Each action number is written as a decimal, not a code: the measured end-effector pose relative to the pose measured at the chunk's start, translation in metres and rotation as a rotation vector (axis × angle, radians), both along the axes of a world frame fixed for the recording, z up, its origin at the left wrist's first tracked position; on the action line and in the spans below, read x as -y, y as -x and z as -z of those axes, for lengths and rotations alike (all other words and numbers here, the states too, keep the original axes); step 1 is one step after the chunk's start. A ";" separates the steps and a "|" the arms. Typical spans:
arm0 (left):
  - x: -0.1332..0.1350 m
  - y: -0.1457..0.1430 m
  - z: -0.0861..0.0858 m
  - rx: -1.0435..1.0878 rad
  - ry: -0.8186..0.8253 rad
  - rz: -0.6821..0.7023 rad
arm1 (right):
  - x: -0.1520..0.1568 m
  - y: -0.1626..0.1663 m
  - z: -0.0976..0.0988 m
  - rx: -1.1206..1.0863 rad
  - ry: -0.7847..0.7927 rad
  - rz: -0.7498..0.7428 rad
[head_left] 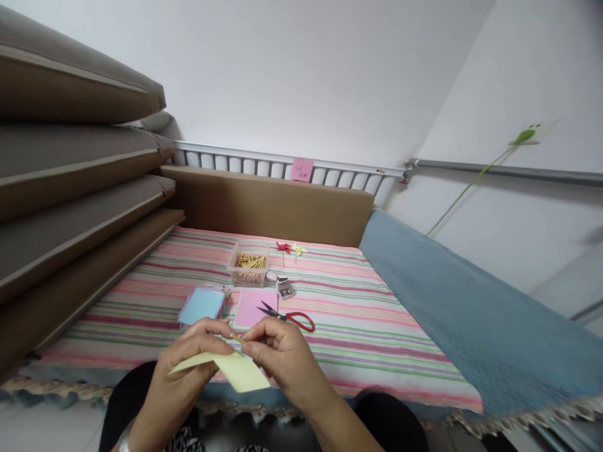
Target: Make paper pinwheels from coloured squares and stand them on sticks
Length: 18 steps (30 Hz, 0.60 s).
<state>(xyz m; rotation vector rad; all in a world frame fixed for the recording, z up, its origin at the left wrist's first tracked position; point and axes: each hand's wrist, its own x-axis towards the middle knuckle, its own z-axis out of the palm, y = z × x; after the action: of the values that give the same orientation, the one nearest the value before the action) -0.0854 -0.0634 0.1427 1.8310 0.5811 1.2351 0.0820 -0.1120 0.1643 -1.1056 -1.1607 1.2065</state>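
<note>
My left hand (186,370) is closed on a folded pale yellow paper (235,370), held low in front of me above my lap. My right hand (282,358) pinches the same paper from the right, and a thin wooden stick (237,338) shows between the fingertips of both hands. Just beyond the hands, on the striped cloth (358,314), lie a pink paper sheet (254,306) and red-handled scissors (289,317).
A stack of blue and coloured paper (202,306) lies left of the pink sheet. Behind it stand a clear box of wooden sticks (249,263), a small metal box (285,287) and two small paper pinwheels (291,249). Brown cushions (70,188) pile up at the left; a blue blanket (471,314) covers the right.
</note>
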 end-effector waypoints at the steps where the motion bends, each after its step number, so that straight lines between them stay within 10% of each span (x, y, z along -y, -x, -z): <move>1: 0.000 0.000 0.001 -0.004 0.012 -0.003 | 0.000 0.000 0.000 0.003 -0.003 0.003; 18: -0.004 -0.005 0.014 0.009 0.096 0.018 | 0.000 0.000 0.004 0.031 -0.064 0.053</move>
<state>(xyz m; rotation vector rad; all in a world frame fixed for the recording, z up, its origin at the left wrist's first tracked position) -0.0806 -0.0596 0.1291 1.7462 0.6076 1.1829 0.0816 -0.1121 0.1598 -1.1037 -1.1781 1.1074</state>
